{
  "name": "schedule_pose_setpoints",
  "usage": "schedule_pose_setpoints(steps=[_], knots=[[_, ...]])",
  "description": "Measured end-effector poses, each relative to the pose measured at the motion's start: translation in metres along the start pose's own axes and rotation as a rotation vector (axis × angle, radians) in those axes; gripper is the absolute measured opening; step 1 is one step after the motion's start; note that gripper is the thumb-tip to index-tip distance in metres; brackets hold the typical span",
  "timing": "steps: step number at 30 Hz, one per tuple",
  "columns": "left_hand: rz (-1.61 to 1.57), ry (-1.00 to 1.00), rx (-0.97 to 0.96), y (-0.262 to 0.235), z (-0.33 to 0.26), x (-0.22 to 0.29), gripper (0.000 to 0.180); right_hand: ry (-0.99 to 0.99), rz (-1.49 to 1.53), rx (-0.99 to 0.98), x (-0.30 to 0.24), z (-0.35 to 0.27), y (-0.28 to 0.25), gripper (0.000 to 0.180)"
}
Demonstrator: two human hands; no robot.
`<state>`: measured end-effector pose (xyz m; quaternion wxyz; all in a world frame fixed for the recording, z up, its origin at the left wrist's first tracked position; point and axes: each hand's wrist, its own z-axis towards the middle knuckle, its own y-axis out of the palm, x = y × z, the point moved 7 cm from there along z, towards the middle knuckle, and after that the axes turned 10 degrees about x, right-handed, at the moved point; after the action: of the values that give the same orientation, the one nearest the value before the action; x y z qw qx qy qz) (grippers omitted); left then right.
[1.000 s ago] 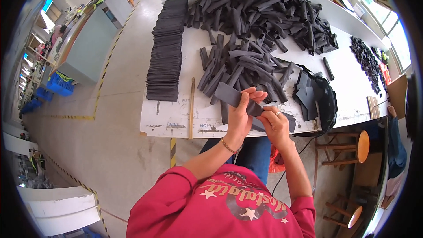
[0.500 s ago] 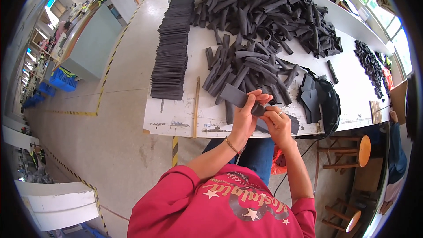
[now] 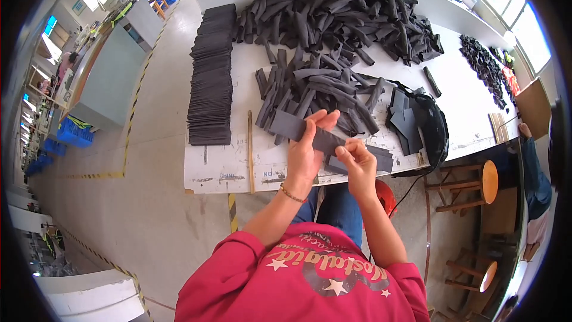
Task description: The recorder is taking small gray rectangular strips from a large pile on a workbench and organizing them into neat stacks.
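Observation:
A flat dark grey fabric strip (image 3: pixel 287 124) is stretched at a slant above the table's near edge, between my two hands. My left hand (image 3: pixel 307 150) holds its middle, thumb on top and fingers behind. At the strip's right end my right hand (image 3: pixel 358 166) pinches it between thumb and fingers. Just beyond my hands lies a loose heap of curled dark grey pieces (image 3: pixel 330 83). Several flat grey pieces (image 3: pixel 379 158) lie at the table edge, partly hidden behind my right hand.
A long row of stacked flat pieces (image 3: pixel 211 77) stands at the table's left. A large pile of curled pieces (image 3: pixel 333 12) fills the back. On the near left lies a wooden stick (image 3: pixel 251 152). A black bag (image 3: pixel 430 128) with flat pieces sits right. Wooden stools (image 3: pixel 488 182) stand beyond the table's right.
My hands have moved slightly apart, and more of the strip's right part shows, drawn out flatter between them. The whole view has shifted a little.

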<state>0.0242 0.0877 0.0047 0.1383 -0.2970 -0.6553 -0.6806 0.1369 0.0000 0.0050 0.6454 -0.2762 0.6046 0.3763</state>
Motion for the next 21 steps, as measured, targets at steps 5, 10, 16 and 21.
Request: schedule_pose_setpoints(steps=[5,10,16,21], knots=[[-0.034,-0.122,-0.153,0.010,-0.008,-0.007,0.043,0.378,0.273,-0.003,-0.003,0.005,0.014,0.012],[0.147,-0.070,0.214,-0.040,-0.002,0.020,0.022,-0.252,-0.202,0.038,-0.034,0.005,-0.003,0.009],[0.074,-0.074,0.134,-0.038,-0.004,0.017,0.020,0.117,-0.032,0.011,-0.006,0.013,-0.017,0.012],[0.011,0.031,0.204,-0.046,0.023,0.013,0.025,0.085,-0.045,0.184,0.006,0.037,-0.085,0.013]])
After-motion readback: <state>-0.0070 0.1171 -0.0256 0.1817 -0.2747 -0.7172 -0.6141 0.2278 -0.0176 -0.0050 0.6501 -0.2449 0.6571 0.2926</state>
